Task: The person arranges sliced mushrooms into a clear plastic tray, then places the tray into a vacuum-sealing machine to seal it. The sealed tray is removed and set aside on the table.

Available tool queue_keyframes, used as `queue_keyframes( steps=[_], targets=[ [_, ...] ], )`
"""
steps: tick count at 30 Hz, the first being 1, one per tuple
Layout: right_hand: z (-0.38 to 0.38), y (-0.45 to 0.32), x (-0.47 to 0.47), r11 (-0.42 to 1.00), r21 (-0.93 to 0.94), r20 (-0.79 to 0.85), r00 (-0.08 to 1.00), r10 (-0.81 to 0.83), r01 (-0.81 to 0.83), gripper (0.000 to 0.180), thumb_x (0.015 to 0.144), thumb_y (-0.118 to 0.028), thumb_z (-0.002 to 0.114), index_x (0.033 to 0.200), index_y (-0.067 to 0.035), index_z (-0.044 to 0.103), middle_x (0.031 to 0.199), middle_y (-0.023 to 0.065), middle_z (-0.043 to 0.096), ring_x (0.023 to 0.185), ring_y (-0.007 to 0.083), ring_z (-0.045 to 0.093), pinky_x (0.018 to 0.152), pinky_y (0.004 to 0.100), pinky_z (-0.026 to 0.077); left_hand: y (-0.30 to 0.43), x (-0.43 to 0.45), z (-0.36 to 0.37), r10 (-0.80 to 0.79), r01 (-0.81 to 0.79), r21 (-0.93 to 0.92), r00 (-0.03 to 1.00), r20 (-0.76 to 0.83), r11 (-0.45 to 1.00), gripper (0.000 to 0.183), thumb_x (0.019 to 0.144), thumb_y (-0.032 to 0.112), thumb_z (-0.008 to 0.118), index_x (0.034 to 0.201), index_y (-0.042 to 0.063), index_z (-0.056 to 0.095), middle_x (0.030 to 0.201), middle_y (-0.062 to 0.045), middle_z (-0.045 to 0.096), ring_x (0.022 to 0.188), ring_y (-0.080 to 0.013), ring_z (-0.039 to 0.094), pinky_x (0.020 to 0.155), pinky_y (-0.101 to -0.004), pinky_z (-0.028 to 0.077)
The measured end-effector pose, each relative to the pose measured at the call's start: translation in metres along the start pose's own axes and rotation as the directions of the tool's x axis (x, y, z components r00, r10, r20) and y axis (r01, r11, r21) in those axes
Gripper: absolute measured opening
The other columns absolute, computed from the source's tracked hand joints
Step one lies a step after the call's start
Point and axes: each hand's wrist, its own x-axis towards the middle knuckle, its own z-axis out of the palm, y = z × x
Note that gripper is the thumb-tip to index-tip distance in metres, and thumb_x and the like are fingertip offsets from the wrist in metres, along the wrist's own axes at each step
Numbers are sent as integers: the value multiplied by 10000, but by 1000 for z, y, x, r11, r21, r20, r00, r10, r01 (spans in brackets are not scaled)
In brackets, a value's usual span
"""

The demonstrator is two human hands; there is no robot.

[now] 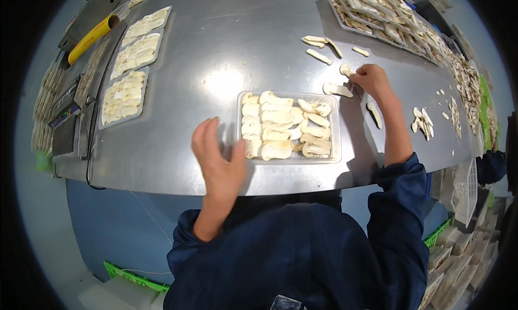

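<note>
A clear plastic tray (339,127) lies in front of me, filled with rows of pale mushroom slices (277,115). My left hand (218,152) is at the tray's left side with its fingers apart, holding nothing. To the upper right of the tray, my right hand (370,79) pinches a mushroom slice (345,70) between its fingertips. Another slice (338,89) lies just below that hand, and a darker-edged one (374,114) lies beside the right forearm. Several loose slices (319,56) are spread on the metal table farther back.
Three filled trays (123,97) stand in a row at the left, near a yellow tube (91,38) and a metal device with a cable (88,148). Stacked trays of slices (376,18) rise at the back right. A small slice pile (423,123) and a long heap (465,83) lie right.
</note>
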Motion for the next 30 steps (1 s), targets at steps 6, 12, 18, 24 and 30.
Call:
queue_keyframes(
  steps=[6,12,18,24,30],
  targets=[
    [27,-21,54,999,2,-128,991,-40,41,366,694,-324,689,873,-4,684,837,200,656,804,330,635,741,386,493,-25,12,-7,-365,392,-302,920,145,869,374,884,128,562,1210,-38,480,967,-127,593,764,-140,563,675,-265,476],
    [25,-10,55,1000,15,-217,976,-7,11,223,732,-240,635,788,-31,691,805,196,652,745,351,625,683,418,485,-25,17,2,-382,487,-380,867,321,786,305,901,115,537,1154,-55,519,758,-58,586,583,-80,525,536,-221,440],
    [-19,-2,-83,904,-156,-467,777,-422,398,49,778,-47,616,761,-8,642,762,141,582,804,325,548,736,392,441,-13,27,15,-370,547,-428,823,431,719,301,891,94,544,1146,-63,521,713,-22,547,574,-63,503,528,-202,420],
    [2,4,-161,847,-212,-344,774,-532,487,140,654,8,687,766,-11,605,760,126,565,870,344,566,742,403,485,-13,33,23,-376,554,-424,819,434,716,321,872,69,555,1157,-70,512,720,-25,575,581,-54,507,526,-179,410],
    [-21,26,-150,953,29,-180,940,-290,300,224,649,-81,707,854,-11,651,763,101,566,948,305,515,798,367,455,1,27,30,-381,549,-460,828,411,697,313,868,53,557,1145,-83,509,730,-37,590,571,-50,495,511,-180,402]
  ],
)
